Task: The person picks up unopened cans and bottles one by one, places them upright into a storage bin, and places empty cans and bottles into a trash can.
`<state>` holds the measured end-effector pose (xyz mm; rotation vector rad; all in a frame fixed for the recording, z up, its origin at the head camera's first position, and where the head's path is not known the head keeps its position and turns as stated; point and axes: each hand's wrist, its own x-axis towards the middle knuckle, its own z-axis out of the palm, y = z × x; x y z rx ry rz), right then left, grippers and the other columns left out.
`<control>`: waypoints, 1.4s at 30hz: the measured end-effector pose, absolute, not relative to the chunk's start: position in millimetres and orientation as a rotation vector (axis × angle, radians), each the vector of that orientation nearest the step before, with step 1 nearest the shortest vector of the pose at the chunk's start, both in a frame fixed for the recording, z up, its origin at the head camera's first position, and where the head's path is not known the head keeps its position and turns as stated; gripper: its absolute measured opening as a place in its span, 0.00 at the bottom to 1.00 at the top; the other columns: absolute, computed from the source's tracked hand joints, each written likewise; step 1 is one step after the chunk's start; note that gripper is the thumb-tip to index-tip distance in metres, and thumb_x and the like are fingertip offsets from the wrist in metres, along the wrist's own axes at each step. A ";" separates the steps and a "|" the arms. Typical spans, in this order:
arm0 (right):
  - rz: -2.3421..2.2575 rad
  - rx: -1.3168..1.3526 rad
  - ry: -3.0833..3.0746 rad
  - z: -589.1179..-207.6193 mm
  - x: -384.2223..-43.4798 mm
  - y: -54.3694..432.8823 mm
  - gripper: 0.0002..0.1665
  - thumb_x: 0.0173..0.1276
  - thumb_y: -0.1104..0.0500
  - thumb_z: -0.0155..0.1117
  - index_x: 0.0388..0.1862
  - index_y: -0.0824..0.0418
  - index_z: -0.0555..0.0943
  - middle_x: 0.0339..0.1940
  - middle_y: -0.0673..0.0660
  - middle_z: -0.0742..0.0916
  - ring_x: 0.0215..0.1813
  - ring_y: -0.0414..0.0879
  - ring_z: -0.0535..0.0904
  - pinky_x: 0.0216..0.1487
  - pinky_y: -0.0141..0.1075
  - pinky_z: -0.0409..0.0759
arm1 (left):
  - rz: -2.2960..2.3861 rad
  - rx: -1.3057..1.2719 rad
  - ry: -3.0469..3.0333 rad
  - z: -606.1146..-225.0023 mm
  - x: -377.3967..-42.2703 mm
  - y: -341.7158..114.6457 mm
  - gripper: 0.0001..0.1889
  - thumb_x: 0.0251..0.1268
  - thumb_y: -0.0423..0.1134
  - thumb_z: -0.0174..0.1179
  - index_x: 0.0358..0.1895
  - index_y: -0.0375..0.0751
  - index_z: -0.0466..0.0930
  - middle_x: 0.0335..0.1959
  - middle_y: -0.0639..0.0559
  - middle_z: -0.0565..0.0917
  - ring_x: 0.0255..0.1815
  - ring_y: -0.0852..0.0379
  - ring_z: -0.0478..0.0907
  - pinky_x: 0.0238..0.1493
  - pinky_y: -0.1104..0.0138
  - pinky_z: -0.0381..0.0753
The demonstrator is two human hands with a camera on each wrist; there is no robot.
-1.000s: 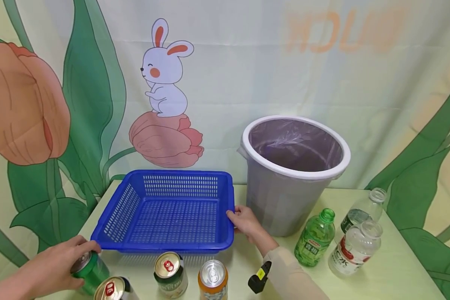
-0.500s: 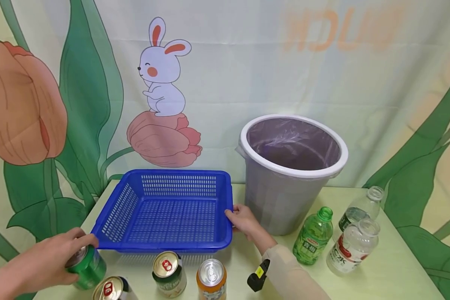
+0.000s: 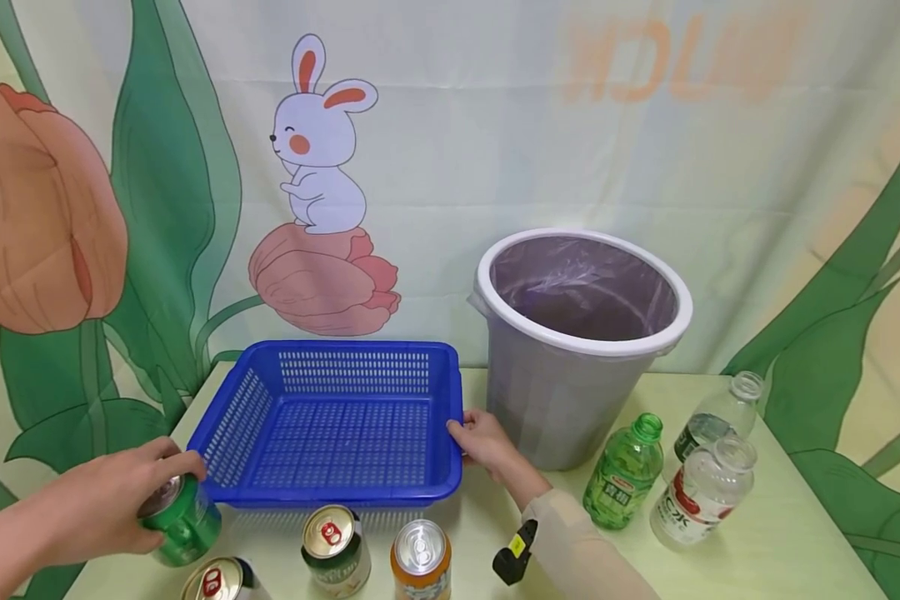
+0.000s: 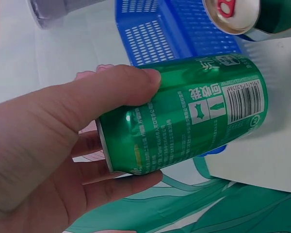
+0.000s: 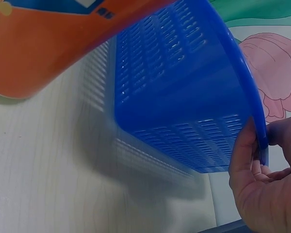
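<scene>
Left wrist view: a green can (image 4: 199,111) is gripped near one end by the left hand (image 4: 43,141), thumb on one side and fingers on the other. Its metal wall is probably thin, smooth and slippery, easily dented by a hard squeeze; whether it is full or empty cannot be told, so its weight is uncertain. It is likely best held round its body, just below the rim. To the right of that hand, the rim of a blue basket (image 3: 337,493) is pinched by the right hand (image 3: 487,446); light, fairly stiff plastic is suggested, best taken by the rim. Part of the fingers is hidden behind the green can, and its contact with the table (image 3: 480,542) cannot be made out. Nearer than the left hand, a gold-topped can (image 3: 217,581) is cut off by the head view's lower edge.
</scene>
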<state>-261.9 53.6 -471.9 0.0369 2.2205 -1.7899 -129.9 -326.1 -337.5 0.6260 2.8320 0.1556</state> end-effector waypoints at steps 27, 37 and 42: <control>-1.818 -0.005 2.185 -473.4 -262.6 52.4 0.17 0.69 0.60 0.51 0.48 0.74 0.70 0.42 0.71 0.83 0.40 0.57 0.83 0.36 0.43 0.84 | 0.087 0.777 2.937 -304.6 -162.4 -298.3 0.28 0.37 0.41 0.74 0.48 0.53 0.73 0.37 0.55 0.70 0.25 0.64 0.65 0.21 0.72 0.65; -1.815 -0.010 2.183 -472.1 -262.3 51.9 0.16 0.69 0.60 0.50 0.46 0.74 0.69 0.43 0.73 0.82 0.44 0.62 0.81 0.36 0.43 0.84 | 0.090 0.782 2.925 -309.3 -185.9 -288.9 0.27 0.40 0.38 0.73 0.49 0.48 0.74 0.38 0.52 0.70 0.28 0.61 0.67 0.25 0.69 0.69; -1.809 -0.013 2.188 -471.5 -261.5 52.7 0.15 0.70 0.60 0.50 0.46 0.73 0.70 0.43 0.73 0.82 0.43 0.62 0.81 0.35 0.42 0.84 | 0.088 0.832 2.922 -317.9 -196.1 -285.5 0.27 0.41 0.37 0.72 0.49 0.46 0.73 0.37 0.52 0.70 0.27 0.62 0.66 0.26 0.70 0.70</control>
